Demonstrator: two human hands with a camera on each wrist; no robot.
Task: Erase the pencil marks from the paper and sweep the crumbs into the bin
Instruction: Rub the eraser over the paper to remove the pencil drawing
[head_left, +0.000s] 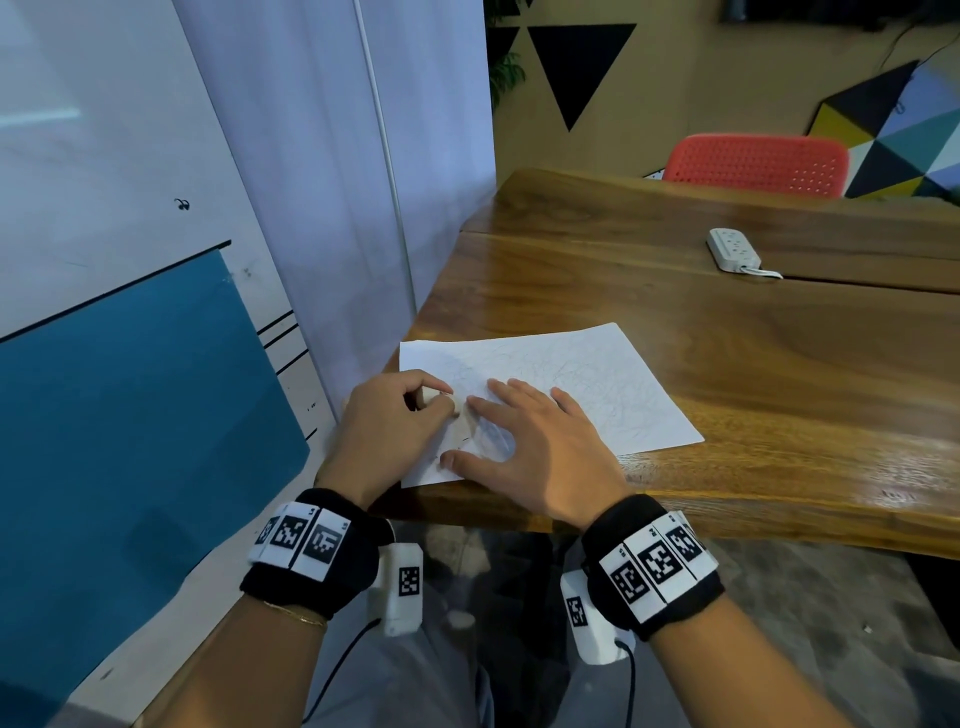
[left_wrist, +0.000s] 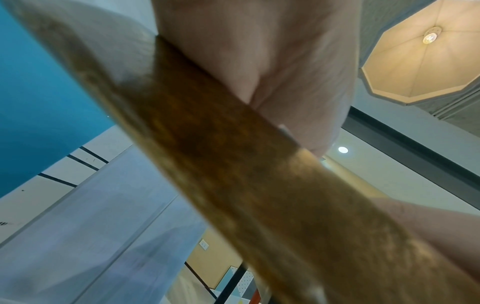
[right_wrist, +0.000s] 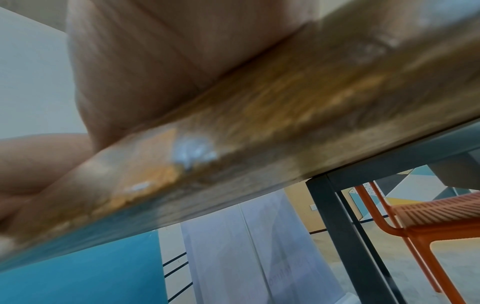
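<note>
The table (head_left: 753, 364) is a thick slab of glossy brown wood with a rough, rounded front edge, and a seam runs across it farther back. It stands in a corner: pale curtains (head_left: 337, 182) hang along its left side, and beside them the wall (head_left: 130, 389) carries a big teal panel. At the far end a red chair (head_left: 758, 163) with a perforated back is pushed in under a wall of coloured triangles. A white power strip (head_left: 733, 249) lies near the seam, well apart from the work.

The paper (head_left: 561, 379) lies flat at the near left corner of the table, 1 sheet, white, slightly skewed, covered in faint grey scribble (thin and hard to make out). Its near left part is under both hands.

The left hand (head_left: 387, 426) is curled, pinching a small whitish eraser (head_left: 441, 399) whose tip touches the sheet. The right hand (head_left: 530, 441) is spread flat on the paper, fingers straight and thumb out, grasping nothing, its fingertips just beside the eraser. Both wrist views show only the blurred table edge and palm.
</note>
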